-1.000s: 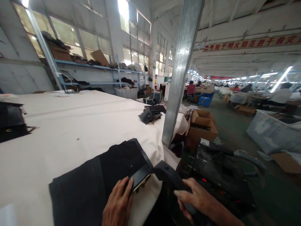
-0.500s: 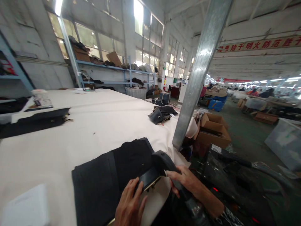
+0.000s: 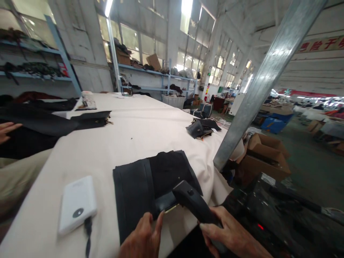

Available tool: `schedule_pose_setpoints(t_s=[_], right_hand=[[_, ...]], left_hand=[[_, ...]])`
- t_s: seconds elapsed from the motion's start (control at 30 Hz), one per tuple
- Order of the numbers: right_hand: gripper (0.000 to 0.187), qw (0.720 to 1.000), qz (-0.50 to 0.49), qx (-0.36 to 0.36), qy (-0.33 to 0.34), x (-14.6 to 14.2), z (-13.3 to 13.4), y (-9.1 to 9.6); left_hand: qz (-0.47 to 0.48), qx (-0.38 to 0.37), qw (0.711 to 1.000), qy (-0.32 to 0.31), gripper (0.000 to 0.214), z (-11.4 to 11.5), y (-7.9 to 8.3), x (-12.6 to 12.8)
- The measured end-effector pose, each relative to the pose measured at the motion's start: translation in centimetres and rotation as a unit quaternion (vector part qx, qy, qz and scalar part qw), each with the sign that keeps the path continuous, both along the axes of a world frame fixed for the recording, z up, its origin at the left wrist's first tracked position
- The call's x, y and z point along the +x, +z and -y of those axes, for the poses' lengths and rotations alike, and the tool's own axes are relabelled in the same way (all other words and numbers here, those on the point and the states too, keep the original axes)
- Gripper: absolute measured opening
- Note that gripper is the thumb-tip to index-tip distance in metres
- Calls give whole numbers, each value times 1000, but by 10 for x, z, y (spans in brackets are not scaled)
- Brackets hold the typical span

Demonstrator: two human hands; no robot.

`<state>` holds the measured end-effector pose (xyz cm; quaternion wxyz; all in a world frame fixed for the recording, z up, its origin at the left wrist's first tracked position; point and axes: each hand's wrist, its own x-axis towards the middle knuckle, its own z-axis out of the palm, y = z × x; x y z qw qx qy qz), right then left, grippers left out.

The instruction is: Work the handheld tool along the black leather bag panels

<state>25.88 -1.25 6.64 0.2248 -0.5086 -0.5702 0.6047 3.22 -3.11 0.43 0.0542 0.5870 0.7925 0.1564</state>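
Note:
On the white-covered table lies a stack of flat black leather and fabric panels [image 3: 134, 186]. A small black leather piece with a gold zipper [image 3: 165, 203] rests at its near edge. My left hand [image 3: 142, 234] has fingers and thumb closed on that piece's near edge. My right hand [image 3: 225, 229] is wrapped round the handle of a black handheld tool [image 3: 192, 200] with a bent head. The tool's head is over the zipper end of the leather piece; whether it touches cannot be made out. The lower handle is partly hidden by my hand.
A white power bank [image 3: 77, 204] with a black cable lies to the left. Further off are black leather goods [image 3: 202, 127]. A metal post [image 3: 268, 82] rises at the right, by cardboard boxes [image 3: 263, 161] and a black machine [image 3: 268, 215]. At far left shows another person's hand [image 3: 8, 130].
The view has swung left, bringing the power bank and another person's hand into sight. My left fingers, earlier spread on the leather piece, are now more curled at its edge.

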Motion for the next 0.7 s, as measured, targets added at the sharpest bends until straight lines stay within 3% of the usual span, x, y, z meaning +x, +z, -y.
schedule_pose_setpoints(t_s=[0.07,0.17,0.3,0.4,0.5,0.63,0.7], right_hand=[[53,1000,5,-6,1,-5,2,1],[52,1000,3,-9,15,-10,3,5],[42,999,0,-13,44,-15,-2,8],[40,999,-16,-12,50,-19,-6,7],[47,999,-26,-11,27,-18,-8,3],[50,999,-19,-11,24,-7,-7,-5],[49,999,-23,-16,31,-2,-7,-6]], left_hand=[[-23,-69,997,-6,36,-10,16,-2],[-30,-105,994,10,31,-17,28,-10],[10,-112,994,8,32,-20,33,-16],[-52,-77,995,20,43,-34,38,-11],[-52,-55,997,15,39,-53,34,-11],[82,-36,996,-10,21,-68,14,-34],[150,-35,988,-30,24,-69,6,-48]])
